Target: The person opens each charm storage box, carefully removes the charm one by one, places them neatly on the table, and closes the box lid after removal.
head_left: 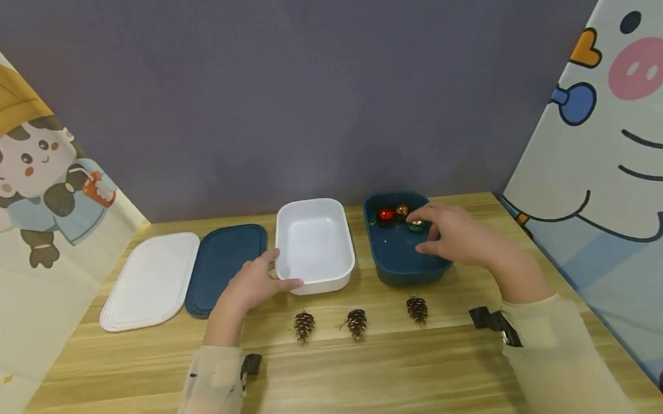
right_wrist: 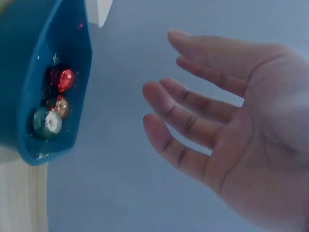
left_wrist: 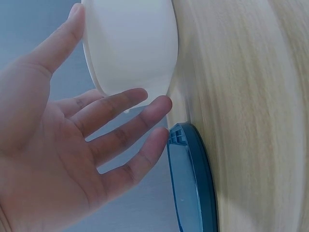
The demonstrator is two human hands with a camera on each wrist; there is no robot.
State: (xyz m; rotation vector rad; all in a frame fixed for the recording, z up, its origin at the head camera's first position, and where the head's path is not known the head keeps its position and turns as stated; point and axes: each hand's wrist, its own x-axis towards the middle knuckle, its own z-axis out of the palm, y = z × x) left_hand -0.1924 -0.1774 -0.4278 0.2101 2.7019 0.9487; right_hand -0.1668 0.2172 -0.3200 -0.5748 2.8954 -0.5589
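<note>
At the left front corner of a white box [head_left: 315,246], my left hand [head_left: 254,280] has its thumb by the front wall and its fingers along the left side. The left wrist view shows that hand [left_wrist: 87,130] with fingers spread, the thumb touching the white box [left_wrist: 130,43]. My right hand [head_left: 457,235] hovers over the right part of a dark blue box [head_left: 408,276], holding nothing. Inside lie a red bauble [right_wrist: 66,78], a copper bauble [right_wrist: 62,106] and a green bauble [right_wrist: 47,122]. The right wrist view shows loosely bent, parted fingers [right_wrist: 181,154].
Three pine cones, the left one [head_left: 304,326], the middle one [head_left: 357,324] and the right one [head_left: 417,309], lie in a row before the boxes. On the left are a white lid [head_left: 150,280] and a dark blue lid [head_left: 226,265]. A grey wall [head_left: 312,93] stands behind.
</note>
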